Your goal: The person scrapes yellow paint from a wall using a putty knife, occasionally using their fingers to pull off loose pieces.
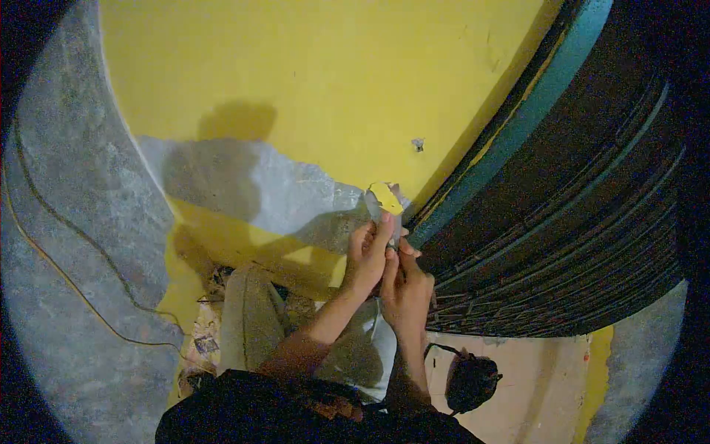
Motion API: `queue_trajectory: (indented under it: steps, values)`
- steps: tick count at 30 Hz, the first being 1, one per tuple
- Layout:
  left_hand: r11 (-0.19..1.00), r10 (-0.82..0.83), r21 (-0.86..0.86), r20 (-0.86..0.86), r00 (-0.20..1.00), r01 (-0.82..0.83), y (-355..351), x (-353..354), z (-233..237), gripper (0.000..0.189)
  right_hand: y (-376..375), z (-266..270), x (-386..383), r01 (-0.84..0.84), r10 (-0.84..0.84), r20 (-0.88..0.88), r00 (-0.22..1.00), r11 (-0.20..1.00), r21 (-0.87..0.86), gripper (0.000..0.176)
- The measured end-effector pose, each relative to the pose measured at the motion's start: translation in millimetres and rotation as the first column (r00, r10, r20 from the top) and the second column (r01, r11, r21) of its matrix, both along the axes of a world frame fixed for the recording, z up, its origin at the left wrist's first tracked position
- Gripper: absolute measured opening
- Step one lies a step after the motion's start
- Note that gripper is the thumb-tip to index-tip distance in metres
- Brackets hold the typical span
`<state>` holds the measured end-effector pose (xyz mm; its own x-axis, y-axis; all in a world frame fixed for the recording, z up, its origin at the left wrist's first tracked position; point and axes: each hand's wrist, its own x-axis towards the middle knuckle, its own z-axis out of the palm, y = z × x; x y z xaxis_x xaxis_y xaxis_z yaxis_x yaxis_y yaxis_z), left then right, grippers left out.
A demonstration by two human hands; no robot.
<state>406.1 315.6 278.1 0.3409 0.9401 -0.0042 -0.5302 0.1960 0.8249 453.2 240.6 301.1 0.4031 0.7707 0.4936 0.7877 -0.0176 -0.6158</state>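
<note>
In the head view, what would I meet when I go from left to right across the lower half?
Thin cable, knee in trousers, left hand, right hand, black pouch-like thing, narrow yellow strip.

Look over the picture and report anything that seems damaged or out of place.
The yellow surface has a grey patch with a ragged edge, as if the coating had come off. To its upper right, a small dark mark breaks the yellow, perhaps a hole.
</note>
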Motion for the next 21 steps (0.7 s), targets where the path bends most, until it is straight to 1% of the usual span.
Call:
queue_trajectory:
  steps: [1, 2, 3, 4, 5, 6, 7, 8, 10, 11, 13, 14, 16, 17, 19, 20, 21]
  values:
    - [1.0, 0.0, -0.001, -0.004, 1.0, 0.0, 1.3, 0.8, -1.7, 0.047, 1.4, 3.6, -2.0, 0.004, -0.008, -0.061, 0.998, 0.998, -0.063, 0.026]
    - [0.996, 0.048, 0.076, -0.034, 0.998, -0.045, 4.5, 1.8, -5.3, 0.045, 3.2, 1.4, -0.4, 0.001, -0.005, -0.065, 0.998, 0.998, -0.062, 0.026]
    - [0.983, 0.102, 0.157, -0.057, 0.993, -0.092, 10.3, 2.6, -8.9, 0.042, 7.0, -1.1, 2.4, -0.015, 0.014, -0.034, 0.999, 0.999, -0.032, 0.027]
    - [0.982, 0.109, 0.16, -0.056, 0.993, -0.099, 19.5, 6.5, -18.5, 0.042, 9.5, -2.3, 4.3, -0.031, 0.031, -0.001, 1.0, 0.999, -0.005, 0.029]
    - [0.9, 0.368, 0.276, -0.073, 0.927, -0.336, 30.0, 11.1, -27.6, 0.039, 15.8, 0.9, 2.3, -0.037, 0.037, 0.002, 0.999, 0.999, -0.008, 0.029]
    - [0.751, 0.6, 0.385, -0.063, 0.797, -0.536, 36.7, 16.3, -37.1, 0.037, 25.9, 7.6, -2.1, -0.097, 0.096, 0.05, 0.994, 0.995, 0.024, 0.028]
    - [0.962, 0.261, 0.05, 0.097, 0.96, -0.267, 31.6, -16.1, 16.4, 0.035, 39.4, 15.1, -9.7, -0.155, 0.149, 0.089, 0.985, 0.985, 0.069, 0.028]
    - [0.967, 0.255, -0.011, 0.145, 0.956, -0.256, 59.0, -21.8, -8.3, 0.037, 51.2, 25.6, -20.0, -0.239, 0.233, 0.086, 0.969, 0.969, 0.06, 0.03]
    - [0.985, 0.157, 0.053, 0.139, 0.978, -0.165, 81.1, -60.9, -5.5, 0.039, 76.9, 29.2, -44.0, -0.27, 0.266, 0.128, 0.955, 0.963, 0.017, 0.031]
    - [0.982, 0.171, 0.055, 0.134, 0.976, -0.179, 83.7, -74.9, -2.4, 0.039, 84.3, 25.7, -58.8, -0.284, 0.28, 0.123, 0.952, 0.959, 0.019, 0.031]
    - [0.961, 0.275, -0.066, 0.132, 0.952, -0.268, 87.4, -98.1, 4.5, 0.044, 100.4, 17.0, -83.5, -0.249, 0.261, 0.1, 0.96, 0.961, -0.119, 0.025]
    - [0.956, 0.292, -0.064, 0.135, 0.947, -0.286, 85.8, -103.8, 3.2, 0.044, 105.7, 8.9, -88.2, -0.267, 0.279, 0.103, 0.955, 0.957, -0.118, 0.025]
    - [0.957, 0.29, -0.11, 0.337, 0.896, -0.268, 68.7, -112.4, -8.5, 0.051, 108.3, -10.8, -96.7, -0.249, 0.268, 0.108, 0.957, 0.954, -0.168, 0.02]
    - [0.981, 0.193, -0.05, 0.271, 0.943, -0.186, 72.0, -118.5, -40.2, 0.061, 108.1, -17.1, -99.4, -0.258, 0.278, 0.109, 0.954, 0.951, -0.17, 0.02]
    - [0.983, 0.181, -0.077, 0.234, 0.955, -0.168, 58.8, -117.7, -58.2, 0.062, 100.4, -33.6, -95.8, -0.247, 0.248, 0.072, 0.966, 0.969, -0.015, 0.02]
    - [0.986, 0.158, -0.095, 0.208, 0.965, -0.141, 46.8, -113.5, -67.0, 0.063, 93.4, -38.9, -94.9, -0.242, 0.243, 0.066, 0.968, 0.97, -0.032, 0.02]
    - [0.95, 0.213, -0.294, 0.363, 0.907, -0.106, 44.1, -94.8, -110.2, 0.06, 87.5, -43.5, -91.9, -0.207, 0.207, 0.072, 0.976, 0.978, -0.017, 0.021]
